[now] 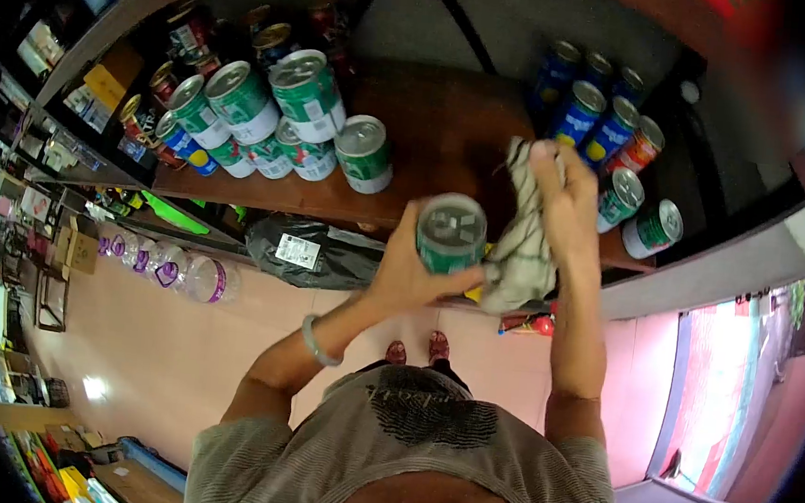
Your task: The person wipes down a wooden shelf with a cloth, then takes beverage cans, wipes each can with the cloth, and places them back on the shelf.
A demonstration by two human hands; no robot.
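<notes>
My left hand [410,271] is wrapped round a green can [452,235], held upright in front of the shelf edge with its lid facing up. In my right hand [563,193] a light cloth with dark stripes [524,242] is pinched; it hangs down just right of the can. Green-and-white cans [308,97] stand in a stacked group on the shelf [431,131] to the left, with a single green can [364,154] at that group's right end. Two more green cans [653,229] are at the shelf's right end.
Blue cans [579,112] and a red can [640,144] stand at the right back of the shelf. Darker cans fill its left back. Below are a black wrapped package [313,252] and, on the floor, clear plastic bottles [169,269]. A doorway is at the right.
</notes>
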